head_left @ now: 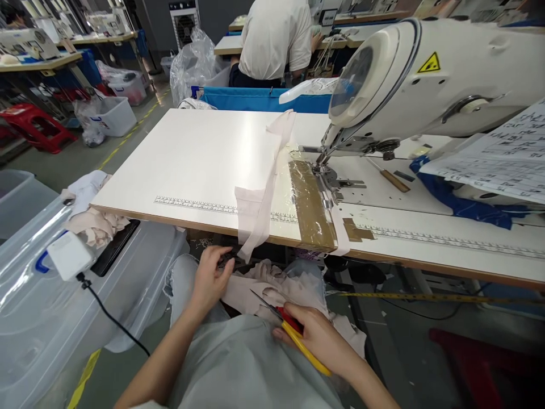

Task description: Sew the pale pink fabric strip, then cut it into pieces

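Note:
My right hand [317,335] is closed around scissors [293,332] with red and yellow handles, their dark blades pointing up and left over my lap. Just below the table edge, my left hand [213,275] has its fingers curled by a small dark thing that I cannot make out. Beside those fingertips hangs the lower end of a pale pink fabric strip [259,218], which lies across the table near the sewing machine [392,85]. More pale pink fabric [251,292] is bunched on my lap, under the scissors.
The white sewing table [191,147] has printed rulers and brown tape [313,204] beside the needle. A wooden-handled tool [394,180] and blue cloth [464,204] lie right. Left, a clear plastic bin [128,295] carries a white adapter [70,254]. A person [276,40] sits ahead.

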`<control>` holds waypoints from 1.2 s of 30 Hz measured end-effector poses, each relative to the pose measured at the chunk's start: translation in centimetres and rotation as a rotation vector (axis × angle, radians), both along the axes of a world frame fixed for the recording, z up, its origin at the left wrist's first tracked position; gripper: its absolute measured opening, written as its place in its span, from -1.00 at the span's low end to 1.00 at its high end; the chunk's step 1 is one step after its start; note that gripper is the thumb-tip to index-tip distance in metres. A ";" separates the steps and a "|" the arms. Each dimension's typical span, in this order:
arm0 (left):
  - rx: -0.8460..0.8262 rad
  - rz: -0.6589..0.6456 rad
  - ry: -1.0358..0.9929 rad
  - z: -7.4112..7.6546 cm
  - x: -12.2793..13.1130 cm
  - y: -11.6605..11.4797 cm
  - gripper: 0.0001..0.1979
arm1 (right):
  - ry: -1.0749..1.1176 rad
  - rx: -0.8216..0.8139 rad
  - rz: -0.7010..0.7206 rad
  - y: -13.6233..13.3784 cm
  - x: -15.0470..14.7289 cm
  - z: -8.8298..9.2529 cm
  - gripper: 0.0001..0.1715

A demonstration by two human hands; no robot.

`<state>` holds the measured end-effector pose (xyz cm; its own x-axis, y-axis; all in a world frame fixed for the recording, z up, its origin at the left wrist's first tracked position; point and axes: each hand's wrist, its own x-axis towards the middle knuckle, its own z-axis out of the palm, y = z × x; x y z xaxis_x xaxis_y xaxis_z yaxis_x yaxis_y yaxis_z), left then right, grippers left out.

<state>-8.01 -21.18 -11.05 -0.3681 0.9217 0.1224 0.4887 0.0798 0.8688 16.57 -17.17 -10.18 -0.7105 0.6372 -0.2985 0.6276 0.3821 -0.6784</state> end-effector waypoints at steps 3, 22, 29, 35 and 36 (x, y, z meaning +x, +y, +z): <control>0.035 -0.080 -0.019 -0.4 1.5 1.8 -0.76 | 0.027 -0.003 -0.056 -0.5 0.8 0.4 -0.52; -0.373 -0.289 -0.611 1.1 1.1 -5.1 -0.63 | 0.134 -0.190 -0.117 0.6 1.2 0.4 -0.47; -0.260 -0.232 -0.311 3.1 1.5 -3.8 -0.67 | 0.085 -0.232 0.015 1.4 -0.5 2.0 -0.49; -0.467 -0.257 -0.816 2.2 1.5 -3.8 -0.57 | 0.126 -0.265 0.171 2.4 -2.0 2.2 -0.40; -0.458 -0.237 -0.843 2.1 1.5 -3.8 -0.56 | 0.133 -0.274 0.197 2.5 -2.1 2.2 -0.39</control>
